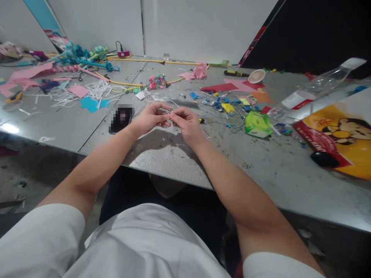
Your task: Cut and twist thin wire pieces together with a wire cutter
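Note:
Above the grey table (pixel 162 154), my left hand (pixel 153 119) and my right hand (pixel 186 124) meet with their fingertips nearly touching. Both hands pinch a thin wire (pixel 170 112), whose ends stick out a little between the fingers. Any small part joined to the wire is too tiny to make out. Just behind the hands lies a bundle of straight silvery wires (pixel 185 103). The dark handle end of a yellow-and-black tool (pixel 201 121) shows beside my right hand.
A dark, partly pixelated object (pixel 123 117) lies left. Blue and yellow bits (pixel 228 107), a green packet (pixel 257 124), a plastic bottle (pixel 315 87) and a yellow-red bag (pixel 342 135) are right. Paper strips (pixel 98 90) and a blue star (pixel 89 104) lie left.

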The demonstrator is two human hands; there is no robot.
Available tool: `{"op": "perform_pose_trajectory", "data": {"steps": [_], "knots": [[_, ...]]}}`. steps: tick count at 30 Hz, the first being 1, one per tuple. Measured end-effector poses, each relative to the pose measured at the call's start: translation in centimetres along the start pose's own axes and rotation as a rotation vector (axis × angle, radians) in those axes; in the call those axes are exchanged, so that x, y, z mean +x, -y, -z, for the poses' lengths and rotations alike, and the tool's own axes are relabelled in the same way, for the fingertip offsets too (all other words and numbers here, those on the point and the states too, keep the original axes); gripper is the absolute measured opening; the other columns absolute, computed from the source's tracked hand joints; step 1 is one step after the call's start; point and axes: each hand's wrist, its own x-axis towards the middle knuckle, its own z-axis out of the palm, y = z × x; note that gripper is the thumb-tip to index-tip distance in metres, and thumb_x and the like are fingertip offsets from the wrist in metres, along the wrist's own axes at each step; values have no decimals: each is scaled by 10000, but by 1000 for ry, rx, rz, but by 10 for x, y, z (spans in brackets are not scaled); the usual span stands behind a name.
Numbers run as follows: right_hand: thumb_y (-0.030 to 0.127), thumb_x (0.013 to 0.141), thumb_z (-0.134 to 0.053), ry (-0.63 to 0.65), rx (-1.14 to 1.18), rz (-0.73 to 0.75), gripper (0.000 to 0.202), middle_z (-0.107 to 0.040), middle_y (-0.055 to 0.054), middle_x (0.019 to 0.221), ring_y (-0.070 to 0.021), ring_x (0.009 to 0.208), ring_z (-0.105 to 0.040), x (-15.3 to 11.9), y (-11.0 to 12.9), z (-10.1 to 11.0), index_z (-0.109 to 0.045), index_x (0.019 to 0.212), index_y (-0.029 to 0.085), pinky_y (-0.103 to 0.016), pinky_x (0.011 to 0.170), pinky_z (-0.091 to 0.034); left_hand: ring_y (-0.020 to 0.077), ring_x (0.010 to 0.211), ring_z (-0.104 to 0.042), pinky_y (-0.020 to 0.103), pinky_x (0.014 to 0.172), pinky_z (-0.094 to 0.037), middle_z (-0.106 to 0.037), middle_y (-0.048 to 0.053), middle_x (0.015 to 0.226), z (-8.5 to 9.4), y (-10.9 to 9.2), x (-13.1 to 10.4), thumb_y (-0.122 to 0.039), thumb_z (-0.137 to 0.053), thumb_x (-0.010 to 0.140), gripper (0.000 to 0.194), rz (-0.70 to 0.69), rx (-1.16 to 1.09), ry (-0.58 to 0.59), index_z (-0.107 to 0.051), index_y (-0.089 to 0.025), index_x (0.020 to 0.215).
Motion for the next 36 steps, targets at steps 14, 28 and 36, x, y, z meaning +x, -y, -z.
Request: {"op": "perform_pose_trajectory", "data": {"steps": [14,28,36], "knots": [[415,1112,-994,-88,13,-168,297,-670,44,821,-180,770,-523,3,-1,0,-744,993,304,-380,767,-494,249,920,-889,411,873,-719,-842,-10,851,-7,-11,-5,-421,-1166,997,437,28,80,-41,-795,-291,1187],[813,1093,-998,58,-85,-149,621,-554,17,717,-215,720,-509,2,4,12,-703,876,311,-388,665,-448,263,957,-899,423,932,-702,-847,13,875,-12,-18,-9,-184,-1066,1048,327,80,113,-54,-751,-242,1110],[850,1034,-1020,55,-73,-173,623,-567,15,726,-231,719,-543,4,1,12,-704,906,328,-387,644,-511,270,972,-900,416,927,-714,-830,6,841,-9,-17,-7,-242,-1104,1022,340,55,138,-37,-770,-252,1086]]}}
